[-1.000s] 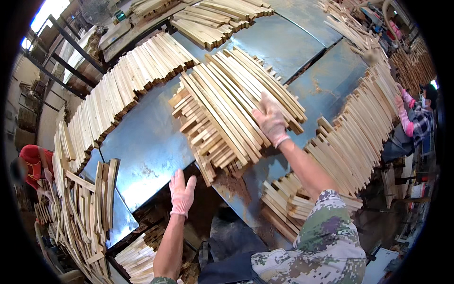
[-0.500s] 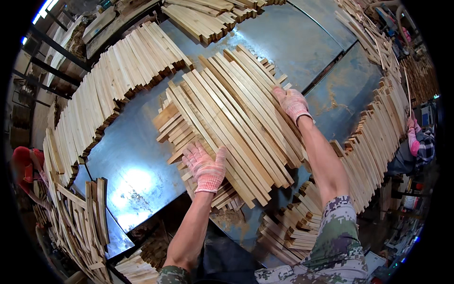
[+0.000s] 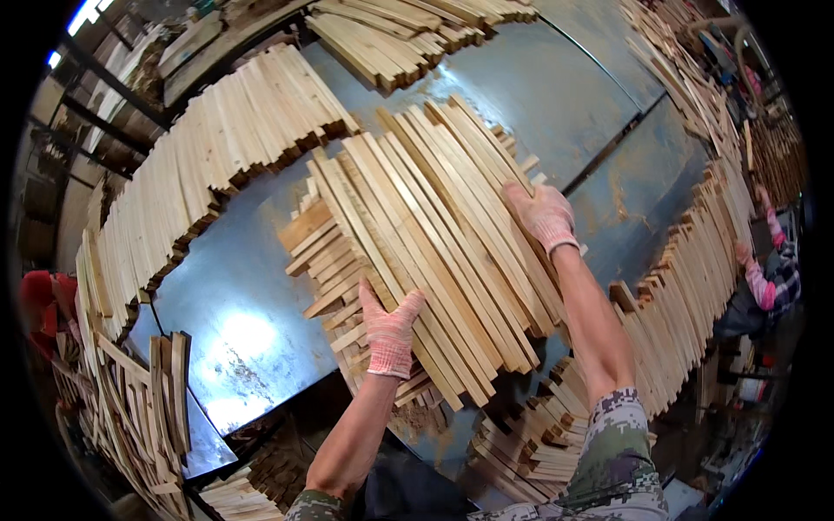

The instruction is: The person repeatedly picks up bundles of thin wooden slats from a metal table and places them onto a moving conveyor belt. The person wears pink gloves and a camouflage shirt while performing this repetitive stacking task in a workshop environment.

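Moved since 1.0 s ago: left hand point(image 3: 391, 334) onto the left edge of the top slats point(image 3: 443, 252); right hand point(image 3: 546, 215) out to their right edge.
Left grip: thumb and fingers spread wide.
Right grip: fingers partly hidden; cannot tell how closed.
Top slats, position: between the 2 hands, lying on crosswise slats point(image 3: 326, 260).
Support: metal table point(image 3: 248, 269).
Flanks: left slat row point(image 3: 208, 139), right slat row point(image 3: 682, 317).

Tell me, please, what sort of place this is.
Probably a woodworking workshop: a stack of wooden strips lies on a metal-topped table, with a long row of strips further left.
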{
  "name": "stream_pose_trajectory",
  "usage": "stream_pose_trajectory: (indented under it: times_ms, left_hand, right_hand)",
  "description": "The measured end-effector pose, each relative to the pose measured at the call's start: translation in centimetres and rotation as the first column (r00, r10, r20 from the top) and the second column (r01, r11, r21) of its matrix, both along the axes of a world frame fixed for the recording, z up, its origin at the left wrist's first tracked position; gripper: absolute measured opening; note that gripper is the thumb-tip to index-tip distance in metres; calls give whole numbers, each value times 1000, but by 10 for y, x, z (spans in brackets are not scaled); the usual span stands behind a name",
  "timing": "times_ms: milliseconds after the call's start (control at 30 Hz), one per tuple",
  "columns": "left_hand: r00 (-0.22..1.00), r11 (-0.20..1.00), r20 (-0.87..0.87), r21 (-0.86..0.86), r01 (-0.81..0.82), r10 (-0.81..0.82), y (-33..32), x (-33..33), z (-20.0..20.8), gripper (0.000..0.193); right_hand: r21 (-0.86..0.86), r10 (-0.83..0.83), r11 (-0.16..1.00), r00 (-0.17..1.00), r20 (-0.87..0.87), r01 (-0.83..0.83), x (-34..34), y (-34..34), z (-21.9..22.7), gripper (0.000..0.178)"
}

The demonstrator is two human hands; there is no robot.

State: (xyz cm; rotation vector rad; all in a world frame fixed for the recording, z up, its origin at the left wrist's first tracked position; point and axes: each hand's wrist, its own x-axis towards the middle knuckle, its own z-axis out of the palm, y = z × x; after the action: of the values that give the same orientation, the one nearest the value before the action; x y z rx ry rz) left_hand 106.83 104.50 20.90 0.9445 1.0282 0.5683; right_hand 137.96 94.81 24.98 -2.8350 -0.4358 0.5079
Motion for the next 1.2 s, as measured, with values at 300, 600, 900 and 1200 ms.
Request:
stream_pose_trajectory:
  times_ms: [300, 600, 900, 1200]
  left_hand:
    - [992, 999, 128, 50, -18, 12, -1, -60, 36, 103]
    - [984, 927, 72, 328, -180, 165, -16, -190, 118, 107]
    - [849, 695, 61, 544, -469, 525, -73, -365, 196, 109]
    - [430, 287, 112, 594, -752, 896, -289, -566, 207, 110]
  right_hand:
    - [52, 60, 996, 991, 119, -66, -52, -2, 0, 89]
    - [193, 192, 959, 976, 101, -208, -169, 44, 39, 88]
    - [413, 514, 745, 846, 144, -523, -357, 114, 105, 80]
    - [573, 884, 304, 449, 128, -761, -641, 52, 159, 74]
